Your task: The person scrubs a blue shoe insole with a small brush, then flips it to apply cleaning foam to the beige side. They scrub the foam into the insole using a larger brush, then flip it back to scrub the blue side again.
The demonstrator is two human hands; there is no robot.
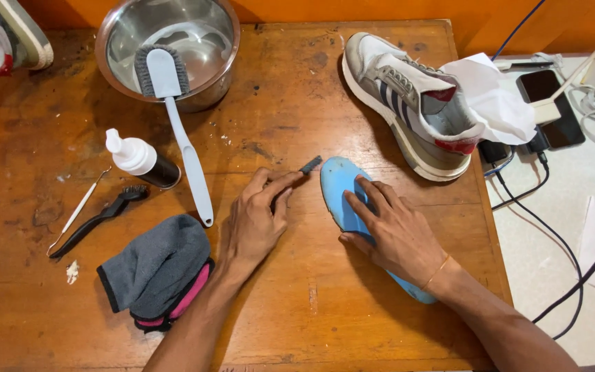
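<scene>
On the wooden worktop (297,303), a grey-and-white sneaker (408,103) stuffed with white paper lies just beyond your hands. Your right hand (394,231) presses flat, fingers spread, on the blue insole (339,186) lying near the worktop's middle. Your left hand (256,220) pinches a small dark grey block (310,164) just beside the insole's tip.

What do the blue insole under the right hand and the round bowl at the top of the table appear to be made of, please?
Blue insole: probably foam, matte and smooth, with no shine. Bowl: metal, likely stainless steel, with a bright reflective inside.
</scene>
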